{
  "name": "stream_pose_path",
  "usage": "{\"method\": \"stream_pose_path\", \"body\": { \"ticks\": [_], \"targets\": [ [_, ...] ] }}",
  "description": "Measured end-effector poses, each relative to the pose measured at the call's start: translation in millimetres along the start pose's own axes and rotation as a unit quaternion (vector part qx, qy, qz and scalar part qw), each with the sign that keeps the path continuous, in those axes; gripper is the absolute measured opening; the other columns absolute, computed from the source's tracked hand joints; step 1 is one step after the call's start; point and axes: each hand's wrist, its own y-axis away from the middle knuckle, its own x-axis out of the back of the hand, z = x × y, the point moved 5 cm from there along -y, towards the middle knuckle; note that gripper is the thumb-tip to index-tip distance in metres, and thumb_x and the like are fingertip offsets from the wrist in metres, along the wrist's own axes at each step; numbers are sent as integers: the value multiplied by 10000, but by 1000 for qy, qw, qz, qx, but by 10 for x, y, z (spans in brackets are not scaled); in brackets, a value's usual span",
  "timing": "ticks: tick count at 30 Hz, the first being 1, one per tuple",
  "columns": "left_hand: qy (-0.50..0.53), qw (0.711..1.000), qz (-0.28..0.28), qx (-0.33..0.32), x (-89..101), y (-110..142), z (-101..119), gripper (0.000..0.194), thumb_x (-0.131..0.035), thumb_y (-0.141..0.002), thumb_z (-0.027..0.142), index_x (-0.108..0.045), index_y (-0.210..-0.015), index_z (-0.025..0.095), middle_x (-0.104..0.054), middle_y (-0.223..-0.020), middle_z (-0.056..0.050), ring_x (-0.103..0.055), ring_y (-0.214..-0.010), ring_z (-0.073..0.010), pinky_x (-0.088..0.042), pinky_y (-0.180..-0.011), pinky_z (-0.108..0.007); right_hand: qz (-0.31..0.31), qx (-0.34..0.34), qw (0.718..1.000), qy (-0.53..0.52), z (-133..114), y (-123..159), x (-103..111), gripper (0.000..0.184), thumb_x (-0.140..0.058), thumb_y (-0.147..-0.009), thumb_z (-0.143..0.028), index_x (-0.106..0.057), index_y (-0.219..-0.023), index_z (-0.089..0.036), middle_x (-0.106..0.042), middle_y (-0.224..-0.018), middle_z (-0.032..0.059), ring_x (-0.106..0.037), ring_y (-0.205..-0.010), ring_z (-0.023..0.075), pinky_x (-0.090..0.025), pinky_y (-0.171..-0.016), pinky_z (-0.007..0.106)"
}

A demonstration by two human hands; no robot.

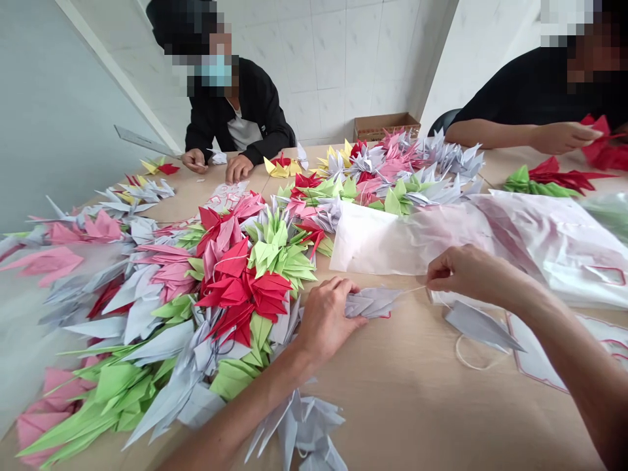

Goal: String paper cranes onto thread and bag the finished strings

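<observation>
My left hand (pixel 326 320) grips the tail end of a pale grey origami crane (pixel 371 302) on the light wooden table (pixel 392 405). A white thread (pixel 417 288) runs from that crane to my right hand (pixel 471 271), which pinches it between thumb and fingers. Below my right hand lies another grey paper crane (pixel 478 326), with a loop of white string (pixel 471 356) beside it. A large heap of red, pink, green and grey origami cranes (pixel 255 281) spreads left of my left hand, touching its fingers' side.
Two co-workers sit across the table, one with hands (pixel 216 165) near cranes, another holding red paper cranes (pixel 603 147). A translucent plastic bag (pixel 540 235) lies at right, a metal ruler (pixel 142 141) at far left, and a cardboard box (pixel 387 125) against the back wall.
</observation>
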Motion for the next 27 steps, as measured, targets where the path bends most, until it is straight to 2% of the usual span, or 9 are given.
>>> {"method": "stream_pose_path", "body": {
  "ticks": [3,6,8,10,13,15,17,22,27],
  "targets": [
    [-16,999,-22,-17,78,28,30,683,-818,-545,357,-525,-1149,231,-586,-1110,-39,-549,-1016,-232,-424,-871,-346,85,30,996,-2,-114,82,120,284,-596,-715,-380,-681,-954,-253,-661,-831,17,-590,-708,188,-407,-618,294],
    [-60,997,-53,-19,242,81,39,923,-847,-488,355,-407,-1293,249,-504,-1220,-72,-493,-1106,-261,-419,-911,-361,71,130,988,-37,-384,151,69,414,-615,-739,-392,-594,-1130,-257,-621,-1032,41,-603,-751,179,-444,-659,303],
    [-97,991,-89,3,329,117,14,849,-841,-511,310,-450,-1261,242,-511,-1194,-76,-487,-1109,-270,-430,-895,-364,30,165,985,-44,-547,166,-60,505,-659,-711,-344,-540,-1195,-260,-575,-1140,51,-607,-819,191,-455,-680,308],
    [-121,984,-128,28,360,141,-22,693,-816,-560,265,-523,-1185,213,-542,-1132,-79,-504,-1088,-272,-440,-873,-359,7,163,986,-30,-640,148,-193,565,-698,-670,-269,-520,-1206,-244,-562,-1155,60,-600,-874,215,-455,-684,315],
    [-127,980,-150,40,313,129,-63,475,-751,-641,204,-589,-1087,172,-585,-1058,-82,-551,-1030,-257,-447,-844,-335,-3,156,988,-22,-689,93,-320,380,-687,-684,-222,-597,-1054,-228,-611,-1018,46,-600,-846,218,-443,-652,309],
    [-122,981,-144,36,253,97,-84,406,-723,-664,202,-611,-1052,167,-611,-1010,-77,-583,-969,-252,-455,-794,-324,-6,161,987,-28,-693,59,-351,240,-666,-716,-242,-624,-952,-229,-629,-925,33,-603,-796,206,-433,-631,299],
    [-117,985,-128,22,200,63,-95,389,-717,-664,224,-623,-1039,180,-629,-970,-65,-598,-930,-255,-454,-742,-316,0,158,987,-31,-687,36,-349,196,-664,-725,-258,-630,-915,-228,-630,-870,25,-604,-761,198,-424,-621,293],
    [-102,991,-86,-14,151,22,-99,380,-699,-656,215,-631,-1031,209,-642,-942,-33,-613,-891,-238,-438,-695,-300,5,193,981,-38,-756,46,-306,210,-666,-731,-209,-611,-932,-233,-620,-915,12,-591,-785,176,-414,-618,270],
    [-80,995,-56,-9,157,10,-94,363,-669,-653,188,-628,-1012,220,-635,-974,-20,-610,-876,-215,-431,-681,-289,40,209,977,-32,-801,72,-243,253,-709,-685,-182,-581,-900,-218,-610,-903,22,-554,-823,190,-408,-624,281]
  ]
}}
